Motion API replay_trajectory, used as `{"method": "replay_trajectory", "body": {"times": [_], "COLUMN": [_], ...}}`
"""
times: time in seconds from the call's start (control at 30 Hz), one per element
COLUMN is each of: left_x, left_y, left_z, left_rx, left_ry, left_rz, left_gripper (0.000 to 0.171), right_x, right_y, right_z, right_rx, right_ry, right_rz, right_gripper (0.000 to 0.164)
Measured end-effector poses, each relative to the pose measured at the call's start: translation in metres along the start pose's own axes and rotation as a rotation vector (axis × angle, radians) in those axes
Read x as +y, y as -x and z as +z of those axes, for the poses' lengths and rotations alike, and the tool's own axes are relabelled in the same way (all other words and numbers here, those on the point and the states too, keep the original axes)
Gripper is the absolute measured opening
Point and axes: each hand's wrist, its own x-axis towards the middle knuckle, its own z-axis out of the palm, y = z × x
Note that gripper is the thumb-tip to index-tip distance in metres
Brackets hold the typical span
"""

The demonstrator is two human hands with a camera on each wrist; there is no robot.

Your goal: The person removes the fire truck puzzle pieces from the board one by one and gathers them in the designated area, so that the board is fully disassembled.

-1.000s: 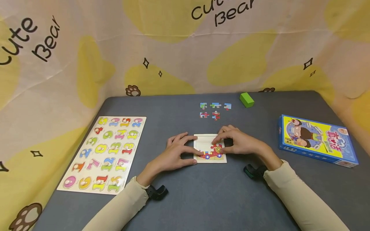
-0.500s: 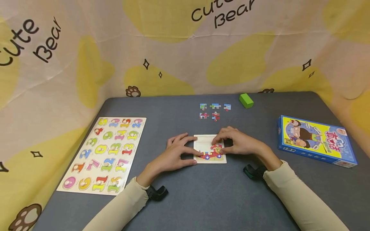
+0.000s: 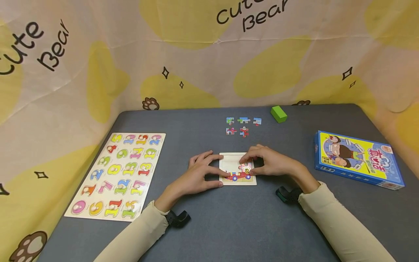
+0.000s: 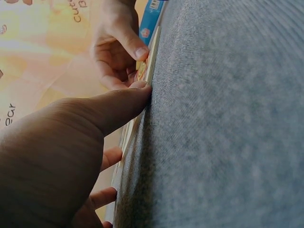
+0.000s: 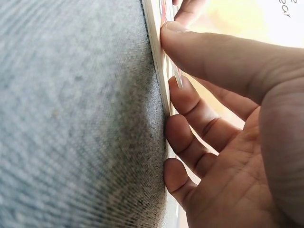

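A person sits the near side of a grey table [image 3: 226,225], both hands on a small puzzle. The right hand [image 3: 273,161] pinches one piece [image 3: 244,167] by its edges between thumb and forefinger, the gap no wider than the piece. That piece is over the right side of the tray [image 3: 230,162] and seems tipped; I can't tell whether it is seated.

Left of this grip, the left hand [image 3: 199,174] spreads its fingers and thumb along the tray's left edge, touching it without grasping.

I'd call the puzzle under half done. Just on the near side of the grip, the tray's bottom strip looks filled with a red car [image 3: 239,177]; left of the grip and beyond it the tray is bare white. Five loose pieces [image 3: 244,131] lie beyond the grip in two rows, left to place.

The car's wheels point toward the person and its long axis runs left to right, along the tray's near edge. The pinched piece is roughly square, with no clear long axis; a knob juts from its left side, toward the tray's bare part.
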Motion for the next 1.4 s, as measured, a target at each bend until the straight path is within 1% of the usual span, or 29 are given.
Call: {"method": "replay_trajectory", "body": {"times": [0.27,0.47,0.7,0.9,1.07,1.4], "left_x": [0.000,0.000,0.002,0.001,0.002,0.003], "left_y": [0.000,0.001,0.002,0.002,0.002,0.002], "left_z": [-0.001,-0.002,-0.002,-0.001,-0.001,-0.001], "left_rx": [-0.005,-0.003,-0.015,-0.017,-0.014,-0.008], "left_ry": [0.002,0.006,0.026,0.028,0.020,0.009], "left_rz": [0.002,0.010,0.001,-0.005,-0.008,-0.006], "left_gripper": [0.030,0.030,0.030,0.030,0.030,0.031], "right_x": [0.000,0.001,0.009,0.018,0.027,0.044], "right_y": [-0.001,0.000,0.001,0.004,0.008,0.012], "right_z": [-0.001,-0.002,-0.001,-0.003,-0.007,-0.013], "right_rx": [-0.007,0.014,0.081,0.127,0.181,0.250], "right_ry": [0.000,-0.020,-0.048,-0.020,-0.009,-0.011], "right_rz": [-0.006,-0.009,-0.005,-0.001,-0.010,0.057], "right_gripper": [0.039,0.038,0.037,0.038,0.037,0.036]}}
